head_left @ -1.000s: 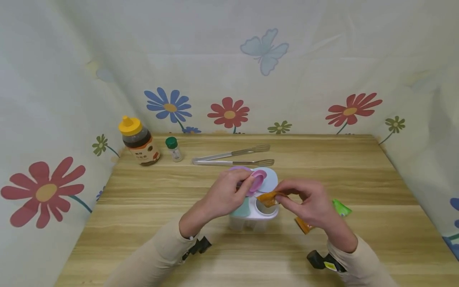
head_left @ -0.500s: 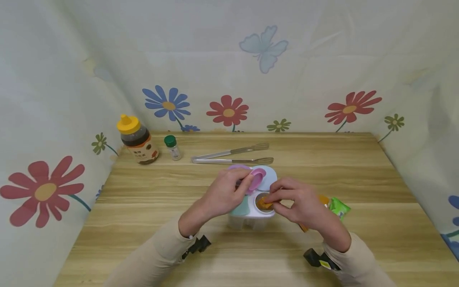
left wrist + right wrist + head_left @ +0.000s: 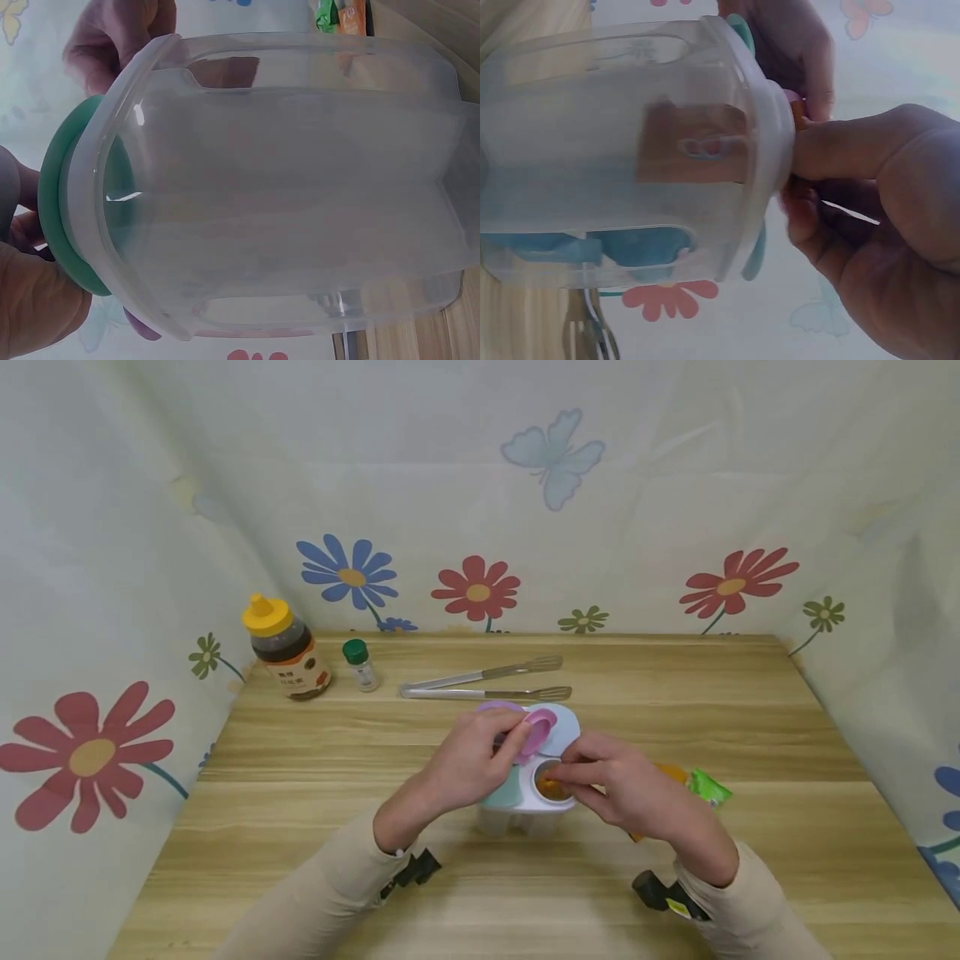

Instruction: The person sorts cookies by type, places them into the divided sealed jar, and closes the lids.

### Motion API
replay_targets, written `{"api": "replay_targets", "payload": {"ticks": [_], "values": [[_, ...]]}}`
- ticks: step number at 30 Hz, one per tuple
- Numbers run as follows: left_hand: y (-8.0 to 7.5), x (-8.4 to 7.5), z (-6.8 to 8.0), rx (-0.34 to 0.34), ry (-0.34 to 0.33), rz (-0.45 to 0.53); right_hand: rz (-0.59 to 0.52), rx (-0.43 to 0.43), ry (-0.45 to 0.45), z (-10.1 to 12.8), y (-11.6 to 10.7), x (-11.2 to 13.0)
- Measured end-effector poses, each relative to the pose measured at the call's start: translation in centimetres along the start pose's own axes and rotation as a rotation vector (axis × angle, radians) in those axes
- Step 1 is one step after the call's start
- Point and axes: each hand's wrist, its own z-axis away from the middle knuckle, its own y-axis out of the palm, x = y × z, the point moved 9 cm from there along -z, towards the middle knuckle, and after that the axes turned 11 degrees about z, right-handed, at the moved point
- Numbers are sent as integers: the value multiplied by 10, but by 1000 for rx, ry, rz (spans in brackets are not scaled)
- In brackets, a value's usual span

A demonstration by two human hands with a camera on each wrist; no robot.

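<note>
A clear plastic container (image 3: 525,817) with several compartments stands mid-table; it fills the left wrist view (image 3: 300,187) and the right wrist view (image 3: 630,150). Its flip lids are purple (image 3: 497,706), pink (image 3: 542,728), pale blue (image 3: 566,731) and green (image 3: 512,789). My left hand (image 3: 472,764) grips the container's top, thumb against the raised pink lid, fingers by the green lid (image 3: 56,225). My right hand (image 3: 615,785) pinches an orange piece (image 3: 553,788) down into the open front-right compartment; that piece shows as an orange-brown patch through the container wall (image 3: 694,154).
At the back left stand a yellow-capped honey bottle (image 3: 287,652) and a small green-capped bottle (image 3: 360,666). Metal tongs (image 3: 487,685) lie behind the container. Orange and green packets (image 3: 701,785) lie right of my right hand. Flowered cloth walls enclose the wooden table (image 3: 300,860).
My right hand has carried the orange piece from above the container's rim down into the open compartment and now pushes it in. The left hand has stayed put.
</note>
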Motion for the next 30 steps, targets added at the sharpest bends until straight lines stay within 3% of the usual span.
{"api": "replay_targets", "payload": {"ticks": [3, 7, 10, 15, 22, 26, 30], "values": [[1, -1, 0, -2, 10, -4, 10, 84, -22, -2, 3, 3], [1, -2, 0, 0, 13, 0, -35, 176, 51, -1, 6, -1], [1, -3, 0, 3, 15, -3, -75, 158, 98, 0, 4, -5], [1, -2, 1, -3, -1, -18, -77, 103, 55, -2, -1, -2], [-2, -1, 2, -12, -24, -24, 35, 261, -53, -3, 13, 13], [-2, -2, 2, -11, -14, -30, -32, 284, -18, -1, 17, 10], [-1, -4, 1, -6, -1, -28, -160, 213, 16, 4, 11, 0]]}}
